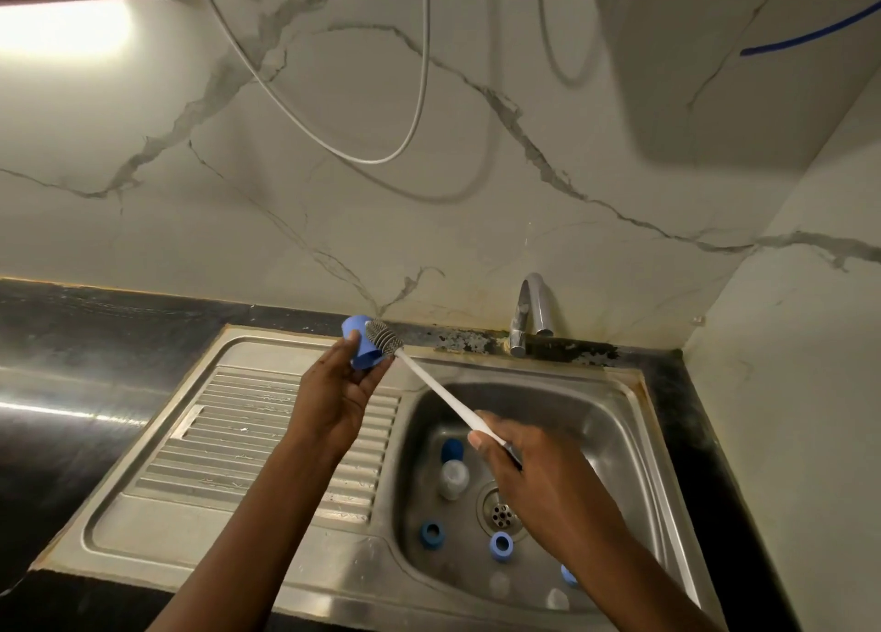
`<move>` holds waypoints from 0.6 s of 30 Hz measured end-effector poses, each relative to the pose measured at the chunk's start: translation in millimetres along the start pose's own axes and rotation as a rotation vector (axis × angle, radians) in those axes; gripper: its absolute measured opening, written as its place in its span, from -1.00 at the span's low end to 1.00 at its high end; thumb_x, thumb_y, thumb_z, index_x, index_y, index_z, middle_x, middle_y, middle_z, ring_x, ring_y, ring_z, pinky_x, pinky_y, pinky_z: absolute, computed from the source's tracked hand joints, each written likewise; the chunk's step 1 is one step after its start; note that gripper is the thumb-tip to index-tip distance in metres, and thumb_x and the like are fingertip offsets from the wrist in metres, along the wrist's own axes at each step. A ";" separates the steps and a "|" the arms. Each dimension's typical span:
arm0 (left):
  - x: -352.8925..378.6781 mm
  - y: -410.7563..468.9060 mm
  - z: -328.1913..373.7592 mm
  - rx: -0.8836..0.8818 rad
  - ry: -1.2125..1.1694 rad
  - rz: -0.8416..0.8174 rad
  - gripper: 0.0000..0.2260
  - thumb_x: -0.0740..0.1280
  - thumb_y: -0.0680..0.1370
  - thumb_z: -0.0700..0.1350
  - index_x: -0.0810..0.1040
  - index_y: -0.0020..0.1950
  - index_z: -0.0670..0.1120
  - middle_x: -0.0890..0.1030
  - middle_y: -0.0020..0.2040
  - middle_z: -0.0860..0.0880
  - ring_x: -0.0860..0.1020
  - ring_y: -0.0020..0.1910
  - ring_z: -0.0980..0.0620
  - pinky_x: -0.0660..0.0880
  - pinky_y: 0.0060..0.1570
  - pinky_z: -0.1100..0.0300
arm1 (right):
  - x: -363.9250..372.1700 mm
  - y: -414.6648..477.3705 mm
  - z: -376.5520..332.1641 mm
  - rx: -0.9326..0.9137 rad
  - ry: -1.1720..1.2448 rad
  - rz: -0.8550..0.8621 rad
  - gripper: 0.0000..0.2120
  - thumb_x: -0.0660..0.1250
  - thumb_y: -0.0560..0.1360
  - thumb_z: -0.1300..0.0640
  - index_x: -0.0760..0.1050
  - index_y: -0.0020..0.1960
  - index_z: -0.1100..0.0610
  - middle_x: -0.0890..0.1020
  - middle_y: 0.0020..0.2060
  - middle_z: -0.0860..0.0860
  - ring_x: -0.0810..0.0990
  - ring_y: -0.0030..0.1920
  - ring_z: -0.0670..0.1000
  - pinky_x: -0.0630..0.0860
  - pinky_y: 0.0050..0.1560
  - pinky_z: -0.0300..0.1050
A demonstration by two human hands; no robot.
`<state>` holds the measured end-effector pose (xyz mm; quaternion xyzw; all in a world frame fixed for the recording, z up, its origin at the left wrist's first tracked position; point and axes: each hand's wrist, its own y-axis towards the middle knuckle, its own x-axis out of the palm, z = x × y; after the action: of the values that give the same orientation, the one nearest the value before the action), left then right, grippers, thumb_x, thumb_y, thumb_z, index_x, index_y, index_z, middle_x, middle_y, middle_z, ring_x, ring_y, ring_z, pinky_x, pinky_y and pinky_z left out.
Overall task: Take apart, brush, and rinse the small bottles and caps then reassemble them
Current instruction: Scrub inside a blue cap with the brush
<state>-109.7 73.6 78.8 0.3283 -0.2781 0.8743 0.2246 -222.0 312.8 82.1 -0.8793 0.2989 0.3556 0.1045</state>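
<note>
My left hand (pixel 336 393) holds a blue cap (pixel 361 345) above the far end of the drainboard. My right hand (pixel 534 479) grips the white handle of a bottle brush (pixel 438 391). Its grey bristled head (pixel 383 337) rests against the cap's open side. Down in the sink basin (pixel 596 422) lies a small clear bottle (pixel 453 478) with a blue cap (pixel 452 450) beside its far end. Two blue rings (pixel 432 532) (pixel 501 545) sit near the drain (pixel 500 514). Another blue piece (pixel 568 575) shows at my right forearm, partly hidden.
A steel tap (pixel 531 312) stands behind the basin. The ribbed drainboard (pixel 238 441) lies left of the basin, set in a black countertop (pixel 71 345). A marble wall rises behind, with a white cable (pixel 381 159) hanging. Pale clear pieces (pixel 555 598) lie at the basin's near edge.
</note>
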 end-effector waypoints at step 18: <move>10.2 -7.8 -13.3 -0.025 0.243 -0.037 -0.54 0.50 0.48 0.01 0.60 0.30 -0.20 0.67 0.20 -0.24 0.68 0.08 -0.13 0.65 0.11 0.04 | -3.4 18.0 -0.2 0.006 0.005 0.040 -0.57 0.21 0.65 -0.26 0.52 0.43 -0.12 0.60 -0.32 -0.18 0.64 -0.17 -0.32 0.52 -0.32 -0.38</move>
<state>-118.1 90.0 80.2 0.2219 -0.2538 0.8999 0.2767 -234.7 299.8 85.1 -0.8737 0.3177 0.3546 0.0995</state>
